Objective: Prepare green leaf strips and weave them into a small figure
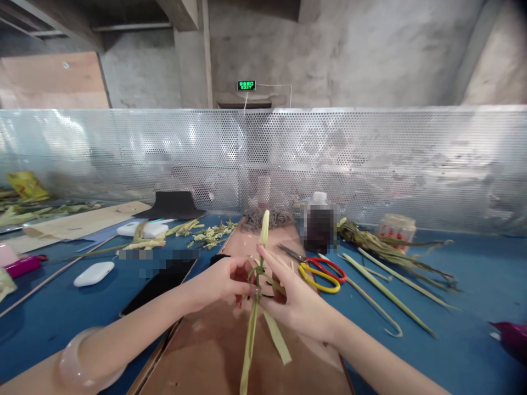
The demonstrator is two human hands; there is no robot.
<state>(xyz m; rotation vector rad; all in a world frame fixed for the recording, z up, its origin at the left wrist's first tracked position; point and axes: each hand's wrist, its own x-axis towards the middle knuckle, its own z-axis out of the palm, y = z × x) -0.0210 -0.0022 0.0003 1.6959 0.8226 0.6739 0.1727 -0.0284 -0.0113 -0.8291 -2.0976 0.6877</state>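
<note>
Between my hands is a small woven piece of green leaf strips (265, 227), its pale folded tip pointing up and away. Two long strip ends (248, 351) hang from it toward me. My left hand (230, 281) pinches the piece near its middle from the left, thumb and fingers closed at a knot. My right hand (290, 291) grips it from the other side, with the index finger along the upper part and the thumb below. The fingers partly hide the knot. Right of my right hand lie scissors (323, 274) with red and yellow handles.
A brown board (206, 351) runs down the middle of the blue table (473, 307). Leaf stalks (389, 293), dried strips (379, 252) and a dark bottle (320, 225) are on the right. At left lie a black phone-like slab (160, 285) and a white case (94, 274). A perforated metal screen (370, 159) stands behind.
</note>
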